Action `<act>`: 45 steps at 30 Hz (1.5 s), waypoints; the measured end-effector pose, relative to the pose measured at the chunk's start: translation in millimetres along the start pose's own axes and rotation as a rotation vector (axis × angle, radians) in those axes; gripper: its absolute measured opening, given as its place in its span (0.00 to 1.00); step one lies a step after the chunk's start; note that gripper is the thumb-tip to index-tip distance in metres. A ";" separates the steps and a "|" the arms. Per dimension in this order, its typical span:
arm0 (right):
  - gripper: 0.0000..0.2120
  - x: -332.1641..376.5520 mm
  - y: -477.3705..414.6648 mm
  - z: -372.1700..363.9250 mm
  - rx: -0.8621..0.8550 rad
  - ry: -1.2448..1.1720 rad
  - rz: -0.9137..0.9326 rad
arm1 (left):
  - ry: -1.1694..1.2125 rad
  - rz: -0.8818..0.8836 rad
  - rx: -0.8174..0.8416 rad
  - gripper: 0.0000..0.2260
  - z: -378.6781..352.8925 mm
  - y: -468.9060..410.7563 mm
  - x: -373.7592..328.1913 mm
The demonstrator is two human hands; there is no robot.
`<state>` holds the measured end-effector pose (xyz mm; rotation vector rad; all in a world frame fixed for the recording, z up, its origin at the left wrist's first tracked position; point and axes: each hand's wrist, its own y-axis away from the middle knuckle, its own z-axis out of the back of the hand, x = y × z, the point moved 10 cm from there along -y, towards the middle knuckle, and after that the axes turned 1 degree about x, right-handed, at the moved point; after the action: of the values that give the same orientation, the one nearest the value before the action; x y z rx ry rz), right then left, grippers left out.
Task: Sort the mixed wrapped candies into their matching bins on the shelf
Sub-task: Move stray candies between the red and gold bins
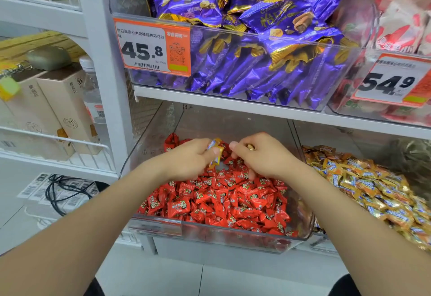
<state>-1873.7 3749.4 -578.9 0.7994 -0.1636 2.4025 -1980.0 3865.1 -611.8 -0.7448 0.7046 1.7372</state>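
A clear plastic bin (pixel 233 237) on the lower shelf is full of red wrapped candies (pixel 224 202). Both my hands reach into its far half. My left hand (pixel 189 160) grips orange-and-blue wrapped candies (pixel 215 151), which stick out past its fingers. My right hand (pixel 258 153) curls over the red pile and holds a small gold-wrapped candy (pixel 250 147) against its fingers. To the right, a second bin holds a heap of orange-and-blue wrapped candies (pixel 373 186) that match the ones in my left hand.
Above, a clear bin of purple snack packs (pixel 256 46) carries a 45.8 price tag (pixel 151 46); a bin of red-and-white packs (pixel 401 27) with a 54.9 tag sits to its right. Left of the white shelf post (pixel 105 62) stand boxes and a bottle behind wire rails.
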 end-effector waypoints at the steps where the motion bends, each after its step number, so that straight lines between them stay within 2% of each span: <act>1: 0.17 3.2 -1.9 -1.4 -0.003 0.011 0.008 | 0.160 0.085 0.008 0.14 0.8 2.1 7.2; 3: 0.13 4.1 -7.8 -7.6 -0.003 0.089 0.017 | 0.392 0.221 0.016 0.13 1.2 8.7 14.7; 5: 0.10 -0.7 -13.4 -17.0 0.010 0.193 0.013 | 0.522 0.275 -0.023 0.12 4.1 11.7 14.7; 9: 0.07 2.3 -22.9 -26.9 -0.010 0.346 0.029 | 0.416 0.347 -0.316 0.16 38.2 19.9 21.5; 11: 0.06 10.7 -30.5 -29.0 -0.049 0.419 0.059 | 0.402 0.366 -0.353 0.19 43.6 20.6 26.4; 14: 0.03 20.2 -41.6 -42.3 -0.020 0.465 0.092 | 0.359 0.404 -0.326 0.26 41.7 19.7 32.0; 16: 0.05 24.1 -46.5 -56.1 0.058 0.532 0.124 | 0.333 0.428 -0.335 0.24 39.8 19.3 36.3; 19: 0.16 24.0 -50.0 -74.2 0.192 0.637 0.155 | 0.293 0.414 -0.340 0.13 35.2 12.3 41.5; 22: 0.17 22.9 -53.6 -82.0 0.229 0.624 0.159 | 0.083 0.338 -0.352 0.08 40.0 -1.8 40.5; 26: 0.08 19.1 -55.6 -87.0 0.237 0.601 0.157 | -0.321 0.277 -0.348 0.13 49.7 -16.5 40.9; 29: 0.08 10.4 -59.9 -74.4 0.199 0.460 0.112 | -0.526 0.316 -0.312 0.11 45.8 -20.5 50.3; 33: 0.07 3.9 -65.8 -51.1 0.101 0.315 0.054 | -0.590 0.327 -0.258 0.11 38.2 -26.5 62.3; 36: 0.12 7.1 -68.1 -48.1 0.089 0.242 0.040 | -0.609 0.317 -0.193 0.15 29.6 -31.3 64.5; 38: 0.09 3.9 -72.0 -52.7 0.087 0.216 0.009 | -0.609 0.316 -0.165 0.18 23.8 -33.7 64.2; 42: 0.18 6.8 -75.5 -57.1 0.079 0.217 0.003 | -0.577 0.333 -0.189 0.12 25.3 -33.8 63.5; 45: 0.10 19.7 -73.7 -66.6 0.144 0.254 0.084 | -0.531 0.348 -0.177 0.11 26.5 -33.9 69.2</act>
<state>-1877.7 3838.7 -626.5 0.5517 0.0794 2.5926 -1967.5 3934.9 -651.7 -0.2531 0.3266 2.2150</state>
